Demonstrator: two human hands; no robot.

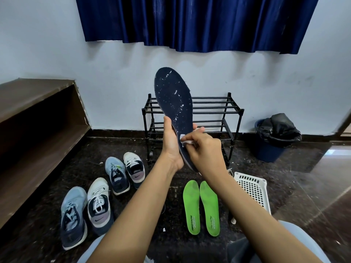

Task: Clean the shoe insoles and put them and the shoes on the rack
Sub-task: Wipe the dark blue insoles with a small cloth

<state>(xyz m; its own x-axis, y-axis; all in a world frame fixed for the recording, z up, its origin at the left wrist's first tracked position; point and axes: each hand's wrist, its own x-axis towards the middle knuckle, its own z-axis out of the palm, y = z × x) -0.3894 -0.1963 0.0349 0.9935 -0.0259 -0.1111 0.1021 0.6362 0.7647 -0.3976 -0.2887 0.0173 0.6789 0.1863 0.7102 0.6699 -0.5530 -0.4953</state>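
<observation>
My left hand [171, 145] grips the heel end of a dark navy insole [173, 95], held upright, its surface flecked with white bits. My right hand [205, 149] pinches a small white wipe [185, 139] against the insole's lower part. Two green insoles [201, 207] lie side by side on the dark floor below. Behind the raised insole stands the black two-tier rack [224, 111], its bars bare. Two pairs of shoes sit on the floor at left: blue ones [73, 217] [116, 175] and white ones [98, 205] [133, 168].
A white perforated basket [254, 188] lies on the floor at right. A blue bin with a black liner [273, 137] stands by the wall. A brown wooden shelf unit [38, 118] runs along the left. Blue curtains [190, 21] hang above.
</observation>
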